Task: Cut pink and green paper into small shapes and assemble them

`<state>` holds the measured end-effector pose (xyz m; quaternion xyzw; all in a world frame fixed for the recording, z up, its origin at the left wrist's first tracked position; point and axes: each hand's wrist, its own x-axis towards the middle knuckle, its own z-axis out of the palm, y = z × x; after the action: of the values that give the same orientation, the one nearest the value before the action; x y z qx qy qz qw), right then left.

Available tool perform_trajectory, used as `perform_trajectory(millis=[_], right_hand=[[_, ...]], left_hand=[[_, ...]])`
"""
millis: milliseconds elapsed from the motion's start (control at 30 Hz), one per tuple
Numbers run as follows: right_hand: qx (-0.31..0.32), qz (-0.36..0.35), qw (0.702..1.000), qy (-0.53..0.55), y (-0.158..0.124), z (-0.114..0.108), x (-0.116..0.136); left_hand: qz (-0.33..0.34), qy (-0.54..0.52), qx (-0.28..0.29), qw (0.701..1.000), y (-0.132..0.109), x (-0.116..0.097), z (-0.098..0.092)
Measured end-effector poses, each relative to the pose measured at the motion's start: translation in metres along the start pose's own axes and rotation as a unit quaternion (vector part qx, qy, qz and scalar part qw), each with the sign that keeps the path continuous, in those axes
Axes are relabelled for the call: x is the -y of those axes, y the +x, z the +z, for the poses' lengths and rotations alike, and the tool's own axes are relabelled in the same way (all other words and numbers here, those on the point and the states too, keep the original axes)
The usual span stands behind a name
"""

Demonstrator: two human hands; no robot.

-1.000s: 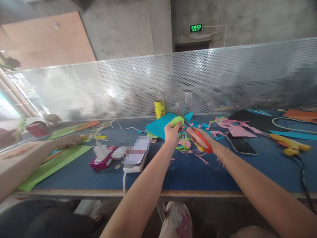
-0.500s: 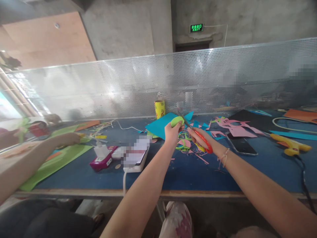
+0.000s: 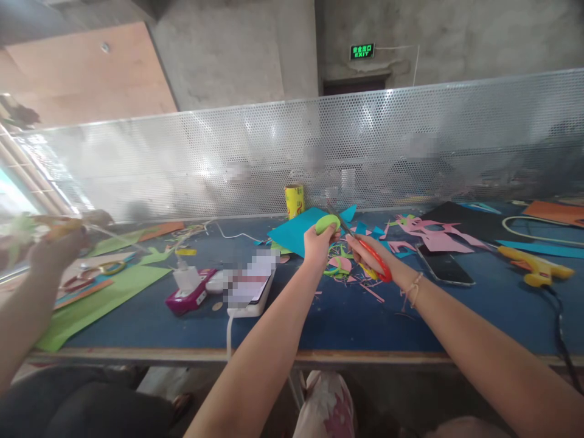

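My left hand is closed on a small rounded piece of lime-green paper, held up over the blue table. My right hand grips red-handled scissors, whose blades point up and left to the edge of the green piece. Below both hands lies a heap of pink and green paper scraps. A teal paper sheet lies just behind my left hand.
A phone on a white power bank, a white charger on a magenta box and green sheets lie left. A dark phone, pink cut-outs, a yellow glue gun lie right. A co-worker's hand is raised at far left. A perforated metal screen backs the table.
The co-worker's hand at far left has lifted off the table, carrying something pale and blurred. My two hands, the green piece and the scissors have hardly moved.
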<state>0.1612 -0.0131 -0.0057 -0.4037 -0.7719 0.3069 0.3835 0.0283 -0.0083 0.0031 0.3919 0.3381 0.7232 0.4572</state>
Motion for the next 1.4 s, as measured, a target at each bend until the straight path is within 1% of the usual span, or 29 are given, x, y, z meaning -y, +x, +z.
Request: perform_trajectory(millis=[167,333,500,567,700,900,1133,1267,1400], right_hand=[[-0.021,-0.022,0.998,-0.060,0.0003,-0.0015,0.0020],[-0.029,-0.014,0.994,-0.108,0.0004,-0.0034,0.0055],[-0.024,0.000,0.994,-0.107,-0.0003,-0.0023,0.0079],[-0.025,-0.005,0.994,-0.103,-0.0004,-0.0018,0.0076],[-0.024,-0.021,0.996,-0.079,0.0005,-0.0009,0.0029],[-0.018,-0.022,0.999,-0.034,-0.0001,-0.0001,0.0000],[-0.021,-0.011,0.995,-0.093,-0.0011,-0.0024,0.0084],[-0.026,-0.027,0.992,-0.120,0.0004,-0.0025,0.0060],[-0.019,-0.033,0.991,-0.131,0.0010,-0.0019,0.0039]], left_hand=[[-0.003,-0.005,0.003,1.000,0.0020,0.0011,-0.0005],[-0.008,-0.005,-0.012,1.000,0.0027,-0.0008,-0.0007],[0.006,-0.031,-0.034,0.999,0.0035,-0.0021,-0.0014],[0.014,-0.038,-0.037,0.999,0.0043,-0.0016,-0.0018],[0.018,-0.010,-0.024,1.000,0.0043,-0.0005,-0.0018],[0.012,0.009,-0.007,1.000,0.0028,0.0013,-0.0013],[0.016,0.003,0.003,1.000,0.0044,0.0026,-0.0032],[0.015,-0.009,-0.007,1.000,0.0052,0.0011,-0.0039],[0.028,-0.023,-0.021,0.999,0.0065,0.0001,-0.0049]])
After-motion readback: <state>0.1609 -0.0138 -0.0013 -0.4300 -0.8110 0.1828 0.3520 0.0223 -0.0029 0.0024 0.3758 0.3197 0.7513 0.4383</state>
